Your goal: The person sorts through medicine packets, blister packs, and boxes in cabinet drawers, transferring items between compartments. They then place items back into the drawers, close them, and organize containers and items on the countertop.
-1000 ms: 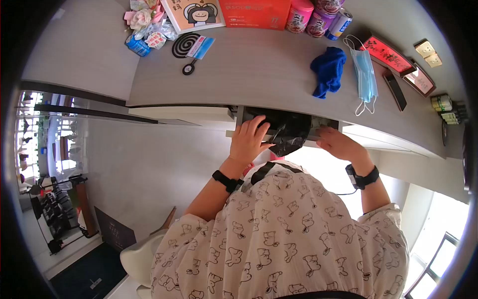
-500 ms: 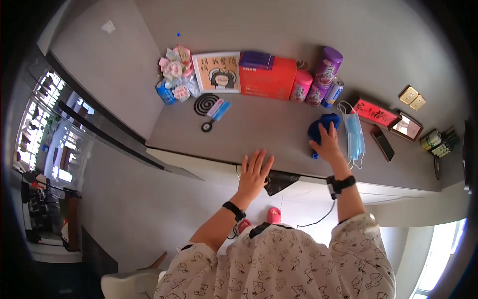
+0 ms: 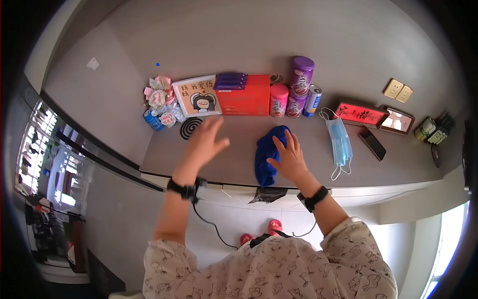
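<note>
My right hand (image 3: pixel 291 158) rests on the right side of a crumpled blue cloth (image 3: pixel 266 162), its fingers spread. The cloth lies on the grey desk (image 3: pixel 229 159), close to the front edge. My left hand (image 3: pixel 203 143) is over the left part of the desk, fingers apart and nothing visible in it; it covers part of the black spiral (image 3: pixel 190 128). Below the front edge, a piece of black plastic (image 3: pixel 268 195) sticks out from the drawer front.
Along the back stand flowers (image 3: pixel 158 94), a drawn picture (image 3: pixel 199 99), a red box (image 3: pixel 246 99), a pink canister (image 3: pixel 279 101), purple canisters (image 3: pixel 301 74) and a can (image 3: pixel 312 101). A blue mask (image 3: pixel 339 142) and a phone (image 3: pixel 372 143) lie to the right.
The drawer has gone from open to closed. My right hand has moved from the drawer to the cloth, which has shifted left. My left hand has risen from the front edge, moving left over the desk.
</note>
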`<state>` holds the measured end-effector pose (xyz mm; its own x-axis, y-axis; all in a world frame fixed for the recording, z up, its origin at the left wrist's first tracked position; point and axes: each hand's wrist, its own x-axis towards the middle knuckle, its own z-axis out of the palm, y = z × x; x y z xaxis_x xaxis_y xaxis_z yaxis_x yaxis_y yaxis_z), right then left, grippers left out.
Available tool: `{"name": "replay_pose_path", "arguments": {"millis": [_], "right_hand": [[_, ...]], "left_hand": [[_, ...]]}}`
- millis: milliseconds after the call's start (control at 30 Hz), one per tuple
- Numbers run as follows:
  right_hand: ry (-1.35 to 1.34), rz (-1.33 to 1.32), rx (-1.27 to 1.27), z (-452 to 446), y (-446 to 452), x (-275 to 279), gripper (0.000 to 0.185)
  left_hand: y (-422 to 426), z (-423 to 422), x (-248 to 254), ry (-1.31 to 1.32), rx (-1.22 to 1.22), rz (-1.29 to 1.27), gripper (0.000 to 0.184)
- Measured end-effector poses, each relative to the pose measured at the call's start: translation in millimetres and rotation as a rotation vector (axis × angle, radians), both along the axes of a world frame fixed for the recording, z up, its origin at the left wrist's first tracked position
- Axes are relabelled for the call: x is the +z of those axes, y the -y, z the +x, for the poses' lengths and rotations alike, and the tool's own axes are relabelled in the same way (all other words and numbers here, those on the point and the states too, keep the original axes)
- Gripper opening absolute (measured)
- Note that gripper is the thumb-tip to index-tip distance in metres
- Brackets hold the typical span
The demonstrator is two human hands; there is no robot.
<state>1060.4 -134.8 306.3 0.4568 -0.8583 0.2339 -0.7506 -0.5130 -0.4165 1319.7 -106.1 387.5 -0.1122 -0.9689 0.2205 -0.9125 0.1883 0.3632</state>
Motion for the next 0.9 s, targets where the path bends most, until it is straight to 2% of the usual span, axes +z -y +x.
{"name": "replay_pose_path", "arguments": {"millis": [67,100,167,233,267,300,367,433,500,533,600,667,767,833,900], "right_hand": [[-0.072,0.023,-0.081,8.7,24.0,-43.1,0.056],[-0.058,0.027,-0.083,9.2,24.4,-45.7,0.056],[-0.103,0.11,-0.017,6.1,28.4,-46.0,0.058],[-0.125,0.134,0.011,-17.6,36.7,-35.7,0.055],[-0.142,0.145,-0.071,-29.4,45.2,-34.4,0.053],[-0.162,0.155,-0.149,-41.6,54.5,-35.3,0.051],[-0.165,0.006,-0.244,-64.6,76.0,-51.5,0.05],[-0.148,0.081,-0.215,-77.4,73.8,-24.8,0.049],[-0.31,0.175,0.033,-85.7,79.3,-2.4,0.056],[-0.141,0.08,0.07,-88.3,90.0,3.1,0.065],[0.177,0.013,0.006,-81.9,112.8,50.0,0.066],[0.484,-0.252,-0.031,-70.2,133.0,94.9,0.072],[0.523,-0.315,-0.124,-50.9,173.3,109.0,0.079],[0.541,-0.293,-0.237,-37.0,189.4,97.9,0.082],[0.547,-0.317,-0.241,-30.9,199.6,88.5,0.082]], "left_hand": [[43.3,-3.5,10.5,0.07,0.029,-0.27,0.063],[61.0,-8.9,11.5,0.084,0.024,-0.267,0.063],[91.4,-26.4,8.8,0.187,0.088,-0.53,0.059],[96.8,-58.7,5.6,0.162,0.016,-0.558,0.056],[96.5,-74.9,3.2,0.13,-0.047,-0.588,0.054],[92.2,-90.0,-0.6,0.171,-0.038,-0.588,0.05],[89.0,-103.5,-16.9,0.137,-0.041,-0.553,0.049],[77.3,-114.3,-42.2,-0.019,-0.017,-0.446,0.049],[57.2,-126.0,-67.9,-0.198,-0.041,-0.264,0.049],[44.9,-131.3,-77.9,-0.242,-0.045,-0.202,0.049],[21.7,-140.0,-92.9,-0.255,-0.056,-0.17,0.049],[3.2,-148.8,-101.6,-0.271,-0.067,-0.128,0.05],[-16.7,-152.9,-96.4,-0.316,-0.102,-0.084,0.05],[-27.3,-147.6,-91.9,-0.392,-0.128,-0.017,0.049],[-37.0,-134.0,-95.8,-0.367,-0.092,-0.048,0.05]]}}
